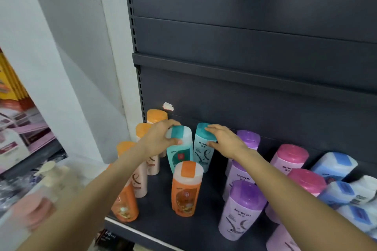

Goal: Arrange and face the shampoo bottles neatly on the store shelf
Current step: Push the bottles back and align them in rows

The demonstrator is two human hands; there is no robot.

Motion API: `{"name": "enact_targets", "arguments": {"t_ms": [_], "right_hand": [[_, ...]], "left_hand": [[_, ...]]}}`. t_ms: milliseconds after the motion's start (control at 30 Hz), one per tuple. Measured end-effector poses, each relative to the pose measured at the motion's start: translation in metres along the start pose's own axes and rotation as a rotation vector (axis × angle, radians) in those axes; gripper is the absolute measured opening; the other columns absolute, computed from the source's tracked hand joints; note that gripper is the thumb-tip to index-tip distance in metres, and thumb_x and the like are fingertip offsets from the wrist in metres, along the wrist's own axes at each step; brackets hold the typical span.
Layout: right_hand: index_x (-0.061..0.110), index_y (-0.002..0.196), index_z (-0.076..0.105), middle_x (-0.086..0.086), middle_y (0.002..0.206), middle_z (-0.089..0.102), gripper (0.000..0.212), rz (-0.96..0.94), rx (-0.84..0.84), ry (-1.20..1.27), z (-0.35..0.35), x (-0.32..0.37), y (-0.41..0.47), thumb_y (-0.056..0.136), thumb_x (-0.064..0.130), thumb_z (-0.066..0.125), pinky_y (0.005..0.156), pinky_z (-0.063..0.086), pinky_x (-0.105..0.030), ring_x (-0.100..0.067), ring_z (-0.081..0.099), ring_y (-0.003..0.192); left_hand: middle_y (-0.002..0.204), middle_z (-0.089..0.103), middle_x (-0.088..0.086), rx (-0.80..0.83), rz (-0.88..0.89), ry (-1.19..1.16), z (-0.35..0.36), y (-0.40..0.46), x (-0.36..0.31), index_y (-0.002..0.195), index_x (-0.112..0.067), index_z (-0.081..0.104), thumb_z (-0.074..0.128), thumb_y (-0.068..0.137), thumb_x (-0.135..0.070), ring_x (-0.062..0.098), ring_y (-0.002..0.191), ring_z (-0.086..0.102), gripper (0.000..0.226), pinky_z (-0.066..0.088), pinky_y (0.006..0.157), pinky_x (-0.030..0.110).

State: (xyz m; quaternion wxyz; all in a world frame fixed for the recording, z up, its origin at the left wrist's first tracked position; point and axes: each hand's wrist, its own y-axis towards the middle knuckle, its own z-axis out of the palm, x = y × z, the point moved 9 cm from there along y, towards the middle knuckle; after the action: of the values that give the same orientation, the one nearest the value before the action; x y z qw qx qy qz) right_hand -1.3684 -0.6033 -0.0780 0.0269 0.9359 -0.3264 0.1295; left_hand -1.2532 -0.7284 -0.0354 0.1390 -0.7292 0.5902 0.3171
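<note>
Two teal shampoo bottles stand side by side near the back of the dark shelf point(204, 222). My left hand point(161, 140) grips the cap of the left teal bottle point(180, 155), which tilts slightly. My right hand point(226, 142) holds the cap of the right teal bottle point(203, 153), whose Mewon label faces front. An orange bottle with a white-and-orange cap point(186, 189) stands just in front of them. Orange and cream bottles point(140, 181) line the left edge. Purple bottles point(240, 210) stand to the right.
Pink-capped bottles point(291, 159) and blue-capped white bottles point(336, 165) crowd the right end of the shelf. An empty shelf ledge point(244, 75) runs above. A white pillar point(71, 67) stands left, with blurred goods point(26, 199) beside it.
</note>
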Motion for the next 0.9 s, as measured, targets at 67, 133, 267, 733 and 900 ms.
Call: {"name": "enact_targets", "arguments": {"t_ms": [67, 133, 267, 733, 900], "right_hand": [[0.015, 0.146, 0.032, 0.0, 0.152, 0.03, 0.058, 0.006, -0.01, 0.016, -0.001, 0.002, -0.002, 0.094, 0.027, 0.054, 0.114, 0.024, -0.032, -0.019, 0.029, 0.137], [0.014, 0.144, 0.037, -0.002, 0.15, 0.034, 0.055, 0.01, -0.043, 0.071, -0.004, 0.007, -0.006, 0.094, 0.028, 0.055, 0.112, 0.022, -0.027, -0.019, 0.032, 0.136], [0.015, 0.135, 0.051, -0.003, 0.138, 0.051, 0.047, 0.053, -0.098, 0.377, -0.011, 0.013, -0.013, 0.092, 0.032, 0.058, 0.102, 0.033, -0.024, -0.018, 0.047, 0.126], [0.009, 0.109, 0.062, -0.021, 0.106, 0.066, 0.052, 0.475, 0.018, 1.675, 0.003, 0.004, -0.064, 0.087, 0.055, 0.052, 0.067, 0.06, -0.034, -0.029, 0.067, 0.096], [0.008, 0.099, 0.065, -0.015, 0.095, 0.067, 0.045, 0.466, -0.127, 1.79, -0.014, -0.001, -0.071, 0.085, 0.051, 0.057, 0.063, 0.059, -0.026, -0.022, 0.065, 0.088]], "left_hand": [[0.108, 0.055, -0.006, -0.076, 0.003, -0.023, -0.02, -0.005, -0.007, 0.121, -0.012, 0.056, 0.07, 0.083, -0.019, 0.009, 0.097, 0.049, 0.041, 0.036, 0.079, 0.017], [0.108, 0.053, -0.009, -0.136, -0.004, -0.061, -0.038, -0.01, -0.012, 0.121, -0.014, 0.056, 0.07, 0.082, -0.021, 0.01, 0.098, 0.05, 0.042, 0.039, 0.083, 0.021], [0.114, 0.059, -0.005, -0.216, 0.001, -0.178, -0.065, -0.015, -0.02, 0.122, -0.017, 0.056, 0.07, 0.082, -0.02, 0.014, 0.102, 0.055, 0.043, 0.048, 0.087, 0.029], [0.1, 0.064, -0.008, -0.395, -0.046, -0.823, -0.101, -0.029, -0.026, 0.114, -0.016, 0.06, 0.063, 0.086, -0.012, 0.006, 0.085, 0.069, 0.028, 0.055, 0.063, 0.017], [0.104, 0.066, -0.009, -0.405, -0.043, -0.789, -0.098, -0.023, -0.023, 0.125, -0.017, 0.057, 0.06, 0.089, -0.016, 0.013, 0.1, 0.066, 0.036, 0.057, 0.069, 0.021]]}}
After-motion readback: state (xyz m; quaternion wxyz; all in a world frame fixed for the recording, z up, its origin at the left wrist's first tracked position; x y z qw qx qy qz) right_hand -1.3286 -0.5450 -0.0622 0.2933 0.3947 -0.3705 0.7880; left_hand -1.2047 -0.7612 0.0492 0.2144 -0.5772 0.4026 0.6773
